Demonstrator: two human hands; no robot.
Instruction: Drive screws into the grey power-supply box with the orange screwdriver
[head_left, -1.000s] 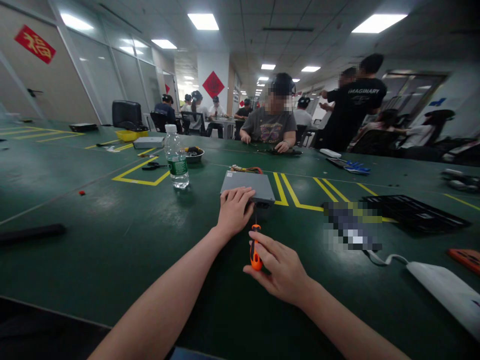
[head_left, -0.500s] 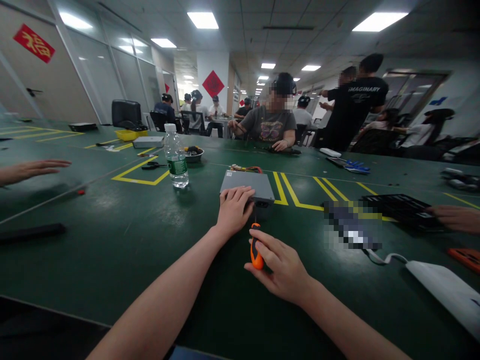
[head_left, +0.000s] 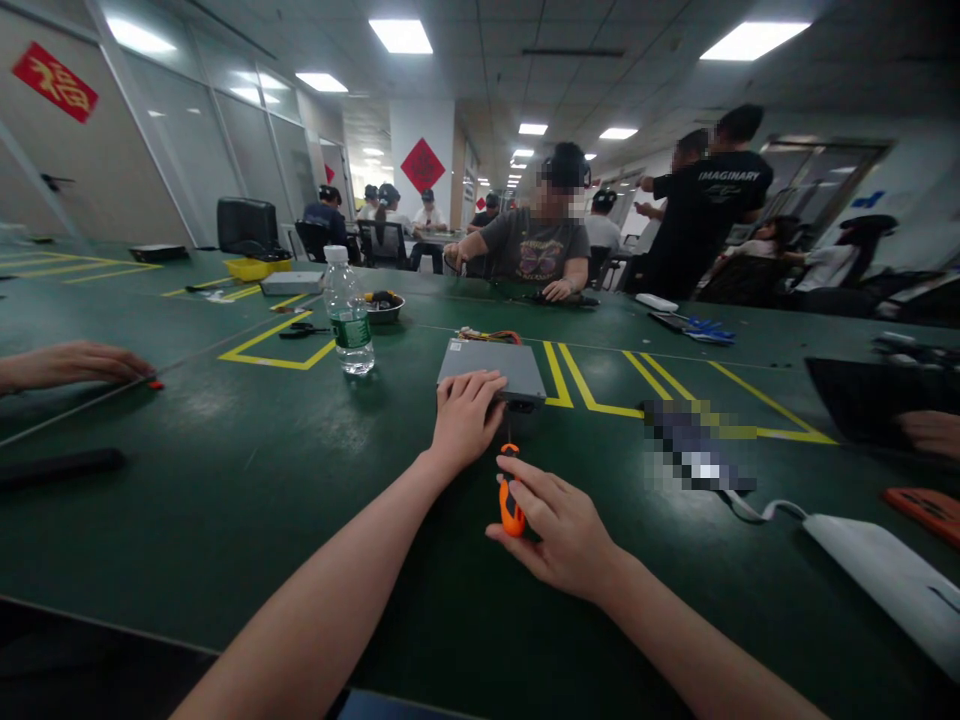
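A grey computer power supply unit (head_left: 491, 365) lies on the green table in front of me, its bundle of coloured wires on the far side. My left hand (head_left: 469, 410) grips its near left part, fingers over the top and the thumb by the front face. With the fingertips and thumb, my right hand (head_left: 559, 520) holds an orange and black screwdriver (head_left: 512, 510). The screwdriver's thin shaft points away from me at the unit's near face. Its tip is too dark to make out.
A water bottle (head_left: 349, 320) stands left of the unit, with a metal bowl (head_left: 384, 307) behind it. A white power bank-like slab (head_left: 877, 570) with a cable lies right. Co-workers' hands reach in at both sides; another person (head_left: 536, 245) sits opposite.
My hands, the power supply unit and the screwdriver look nearly unchanged. At left, a co-worker's hand has come down to a small red item. At right, another's black part has shifted right and tilted.
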